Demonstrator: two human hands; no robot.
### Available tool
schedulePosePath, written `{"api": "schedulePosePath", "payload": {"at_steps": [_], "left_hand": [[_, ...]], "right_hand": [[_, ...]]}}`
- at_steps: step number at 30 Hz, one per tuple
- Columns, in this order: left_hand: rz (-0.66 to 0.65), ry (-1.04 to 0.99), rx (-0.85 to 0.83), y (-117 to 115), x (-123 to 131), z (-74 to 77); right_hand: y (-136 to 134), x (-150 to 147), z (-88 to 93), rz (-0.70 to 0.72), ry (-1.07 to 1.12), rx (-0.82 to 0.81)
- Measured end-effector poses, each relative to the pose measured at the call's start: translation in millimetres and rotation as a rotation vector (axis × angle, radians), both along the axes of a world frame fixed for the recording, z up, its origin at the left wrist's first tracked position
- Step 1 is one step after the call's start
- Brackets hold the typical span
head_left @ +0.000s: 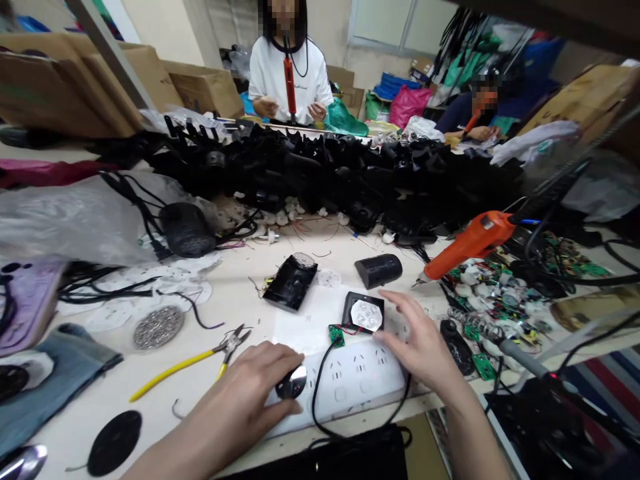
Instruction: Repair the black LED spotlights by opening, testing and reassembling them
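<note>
My left hand [263, 383] is closed around a small round black piece with a shiny face [291, 383], over the left end of a white power strip [345, 380]. My right hand [415, 337] has its thumb and fingers apart at the right edge of a square black housing with a clear LED lens cluster [367, 315]; whether it touches the housing I cannot tell. A small green circuit board [337, 335] with a black cord lies beside the housing. Farther back are an open black housing [291, 283] and a curved black cover [379, 270].
Yellow-handled cutters [175, 375] and a disc of metallic lenses [159, 327] lie at left. An orange electric screwdriver [467, 245] hangs at right above loose circuit boards [505, 293]. Black plastic parts [320, 167] are heaped across the back; two people sit beyond.
</note>
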State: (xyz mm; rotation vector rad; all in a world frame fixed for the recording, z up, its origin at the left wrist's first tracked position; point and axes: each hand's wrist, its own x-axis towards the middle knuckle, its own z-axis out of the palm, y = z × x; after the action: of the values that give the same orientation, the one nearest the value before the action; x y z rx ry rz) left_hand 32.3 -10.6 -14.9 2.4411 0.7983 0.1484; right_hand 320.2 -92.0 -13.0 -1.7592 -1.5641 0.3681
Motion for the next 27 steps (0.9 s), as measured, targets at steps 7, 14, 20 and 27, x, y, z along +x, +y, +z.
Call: {"api": "schedulePosePath", "payload": {"at_steps": [7,14,20,27], "left_hand": [[-0.019,0.017,0.098,7.1,4.3,6.3],[0.029,0.003,0.159,15.6,-13.2,-27.7],[0.008,-0.019,0.089,20.1,-16.5,-30.4],[0.042,-0.043,0.079,19.9,-13.8,-24.2]], "right_hand": [[34.5,49.2,32.3,-0.698,0.263,0.665],[62.1,67.3,32.6,-0.604,0.202,0.383],[28.5,34.2,39.4,-0.534,0.404,0.499],[10.8,16.6,33.8,-0.518,0.568,0.554]]}}
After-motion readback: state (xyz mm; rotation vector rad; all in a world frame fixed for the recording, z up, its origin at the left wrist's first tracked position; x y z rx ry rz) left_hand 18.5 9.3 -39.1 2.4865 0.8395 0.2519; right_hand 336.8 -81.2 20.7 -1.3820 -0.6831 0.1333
